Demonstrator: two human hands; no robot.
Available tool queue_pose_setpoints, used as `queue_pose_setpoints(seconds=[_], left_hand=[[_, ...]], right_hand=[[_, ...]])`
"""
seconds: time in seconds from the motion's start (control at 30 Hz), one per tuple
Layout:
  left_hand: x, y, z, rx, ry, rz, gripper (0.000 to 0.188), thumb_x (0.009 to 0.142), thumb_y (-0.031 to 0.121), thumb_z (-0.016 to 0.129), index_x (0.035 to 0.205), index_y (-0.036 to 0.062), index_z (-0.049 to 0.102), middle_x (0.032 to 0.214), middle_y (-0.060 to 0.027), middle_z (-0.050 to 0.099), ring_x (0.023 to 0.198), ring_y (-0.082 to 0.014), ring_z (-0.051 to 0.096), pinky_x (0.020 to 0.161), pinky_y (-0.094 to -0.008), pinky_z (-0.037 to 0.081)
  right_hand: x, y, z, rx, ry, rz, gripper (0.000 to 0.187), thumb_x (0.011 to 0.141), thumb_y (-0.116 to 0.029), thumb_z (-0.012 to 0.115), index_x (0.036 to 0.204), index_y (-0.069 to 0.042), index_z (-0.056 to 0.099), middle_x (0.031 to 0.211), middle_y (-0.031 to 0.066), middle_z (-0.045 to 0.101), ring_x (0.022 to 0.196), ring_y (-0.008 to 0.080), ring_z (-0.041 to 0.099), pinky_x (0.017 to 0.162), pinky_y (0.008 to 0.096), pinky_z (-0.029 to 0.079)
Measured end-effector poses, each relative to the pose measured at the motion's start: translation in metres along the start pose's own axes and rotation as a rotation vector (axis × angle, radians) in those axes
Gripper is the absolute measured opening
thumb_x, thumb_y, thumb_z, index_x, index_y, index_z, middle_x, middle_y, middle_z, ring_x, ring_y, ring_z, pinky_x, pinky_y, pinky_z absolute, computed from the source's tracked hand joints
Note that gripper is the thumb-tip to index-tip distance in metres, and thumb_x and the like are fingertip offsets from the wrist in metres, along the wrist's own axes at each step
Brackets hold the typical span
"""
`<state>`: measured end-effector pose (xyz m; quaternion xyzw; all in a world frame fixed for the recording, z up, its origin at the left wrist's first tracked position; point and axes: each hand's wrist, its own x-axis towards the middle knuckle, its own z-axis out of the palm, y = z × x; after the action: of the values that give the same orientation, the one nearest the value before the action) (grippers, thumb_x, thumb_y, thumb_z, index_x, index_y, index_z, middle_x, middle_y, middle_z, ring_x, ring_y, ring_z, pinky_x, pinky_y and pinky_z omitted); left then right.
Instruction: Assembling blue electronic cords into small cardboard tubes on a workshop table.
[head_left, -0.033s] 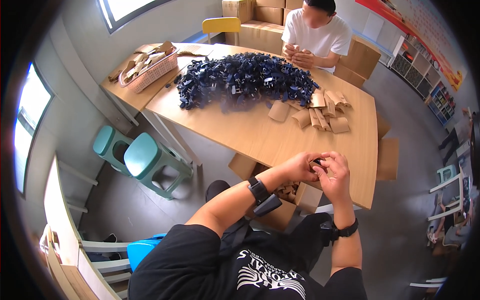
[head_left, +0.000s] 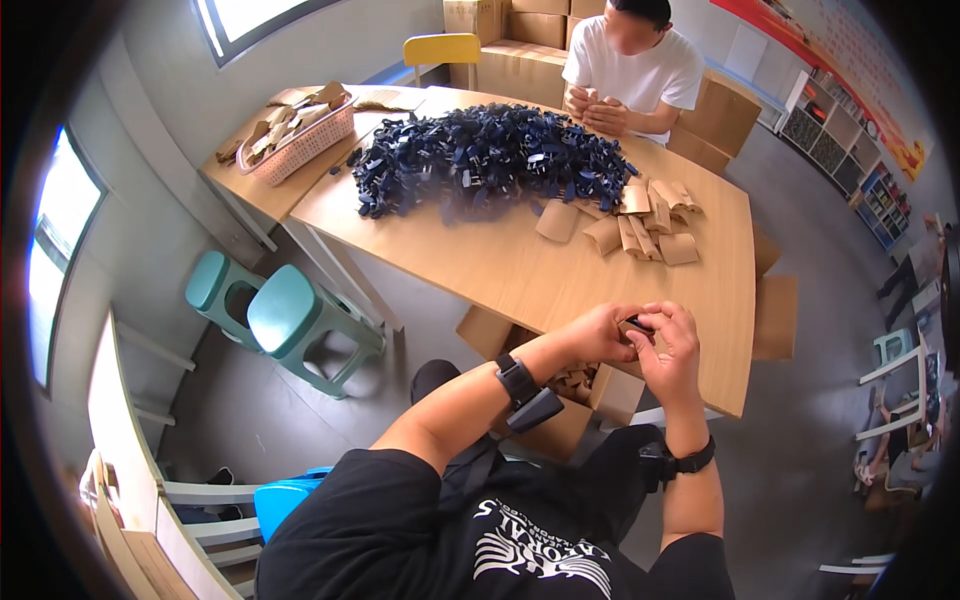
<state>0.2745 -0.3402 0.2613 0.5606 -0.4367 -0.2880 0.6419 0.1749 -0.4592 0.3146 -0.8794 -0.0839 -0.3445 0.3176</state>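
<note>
Over the table's near edge, my left hand (head_left: 603, 336) and my right hand (head_left: 674, 352) meet, fingers bent and pinched together. Between their fingertips a small dark piece (head_left: 634, 321) shows; most of it is hidden, so its kind is unclear. Farther back lies a wide heap of small dark blue plastic pieces (head_left: 490, 155), several with shiny metal parts. To the right of the heap, a loose group of small brown cardboard sleeves (head_left: 640, 235) lies on the wooden table (head_left: 480, 265), nearer to my hands.
Across the table sits a person in a white shirt (head_left: 650, 70), hands together. A pink basket (head_left: 305, 150) of brown cardboard pieces stands far left. Below the near edge is an open carton (head_left: 615, 395). Green stools (head_left: 285, 310) stand left; stacked cartons (head_left: 530, 60) line the back.
</note>
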Motion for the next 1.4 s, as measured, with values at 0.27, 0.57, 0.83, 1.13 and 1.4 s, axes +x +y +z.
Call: queue_pose_setpoints(seconds=[0.27, 0.57, 0.83, 1.13, 1.4], left_hand=[[-0.001, 0.003, -0.003, 0.006, 0.000, 0.016, 0.057, 0.074, 0.005, 0.074, 0.125, 0.0002, 0.051, 0.098, -0.0060, 0.067, 0.090, -0.0073, 0.058, 0.078, -0.0262, 0.050], [0.001, 0.001, 0.000, 0.075, 0.037, 0.053, 0.058, 0.078, 0.003, 0.070, 0.130, 0.0008, 0.047, 0.096, -0.0069, 0.067, 0.089, -0.0058, 0.057, 0.076, -0.0251, 0.050], [0.000, 0.007, -0.002, 0.004, 0.060, -0.102, 0.018, 0.085, 0.010, 0.065, 0.101, 0.0018, 0.061, 0.073, -0.0026, 0.065, 0.061, -0.0072, 0.060, 0.055, -0.0243, 0.050], [0.001, 0.006, -0.008, 0.002, 0.033, -0.112, 0.019, 0.085, 0.005, 0.064, 0.103, 0.0002, 0.061, 0.084, -0.0039, 0.067, 0.066, -0.0079, 0.062, 0.058, -0.0238, 0.051], [-0.001, 0.016, -0.004, 0.013, 0.019, -0.123, 0.020, 0.086, 0.006, 0.061, 0.105, -0.0001, 0.060, 0.082, -0.0050, 0.067, 0.065, -0.0076, 0.060, 0.058, -0.0237, 0.050]], right_hand=[[-0.003, 0.005, 0.010, 0.121, 0.047, 0.074, 0.015, 0.070, -0.002, 0.073, 0.083, 0.000, 0.065, 0.096, 0.0117, 0.060, 0.087, 0.0283, 0.056, 0.071, 0.0359, 0.049], [0.002, 0.012, 0.003, 0.020, -0.024, -0.019, 0.014, 0.069, -0.006, 0.075, 0.078, 0.000, 0.066, 0.100, 0.0116, 0.062, 0.087, 0.0277, 0.056, 0.072, 0.0364, 0.048], [0.000, 0.016, -0.003, -0.089, 0.045, -0.027, 0.017, 0.068, -0.004, 0.077, 0.081, -0.001, 0.066, 0.100, 0.0112, 0.062, 0.084, 0.0263, 0.056, 0.069, 0.0344, 0.049], [0.003, 0.008, 0.005, 0.144, 0.018, 0.047, 0.018, 0.071, 0.003, 0.072, 0.088, 0.000, 0.066, 0.100, 0.0110, 0.059, 0.085, 0.0228, 0.057, 0.061, 0.0285, 0.051], [0.003, 0.020, 0.004, 0.138, -0.049, 0.005, 0.017, 0.071, 0.002, 0.073, 0.086, 0.001, 0.065, 0.099, 0.0109, 0.059, 0.086, 0.0223, 0.057, 0.057, 0.0265, 0.053]])
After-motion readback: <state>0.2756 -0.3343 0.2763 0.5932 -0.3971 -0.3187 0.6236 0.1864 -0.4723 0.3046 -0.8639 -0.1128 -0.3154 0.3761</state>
